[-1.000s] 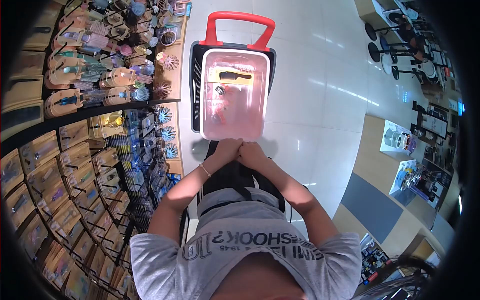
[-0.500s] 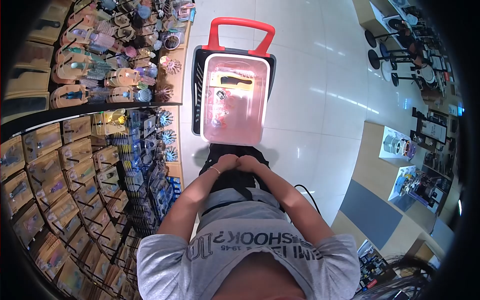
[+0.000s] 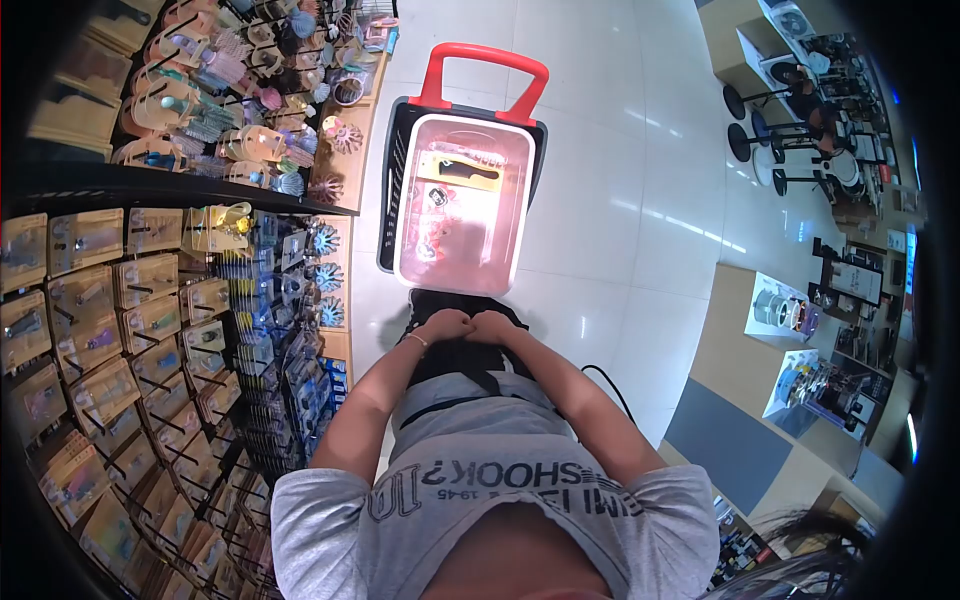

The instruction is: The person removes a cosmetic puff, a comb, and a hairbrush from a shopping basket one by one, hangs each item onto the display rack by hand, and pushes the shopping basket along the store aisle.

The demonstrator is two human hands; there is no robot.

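Observation:
My left hand (image 3: pixel 446 325) and my right hand (image 3: pixel 493 327) are together in front of my waist, touching, with their fingers curled in. Whatever they may hold is hidden. Just beyond them is a dark shopping basket (image 3: pixel 392 215) with a raised red handle (image 3: pixel 490 52). A pink tub (image 3: pixel 470 262) with a white rim sits in the basket. Inside the tub lies a dark comb (image 3: pixel 468 171) on a yellowish card, beside small packaged items (image 3: pixel 437 197) that I cannot make out. Neither hand touches the tub.
On the left, hairbrushes (image 3: pixel 190 110) and carded packages (image 3: pixel 95 310) hang on racks beside blue claw-like items (image 3: pixel 327 277). On the right are a display counter (image 3: pixel 720 330), round-based stands (image 3: pixel 738 140) and boxed goods (image 3: pixel 785 308). Pale tiled floor (image 3: pixel 600 180) runs between.
The view has shifted slightly, with the left racks sitting a little differently in the frame. My hands stay together at my waist, and the basket and tub remain just ahead.

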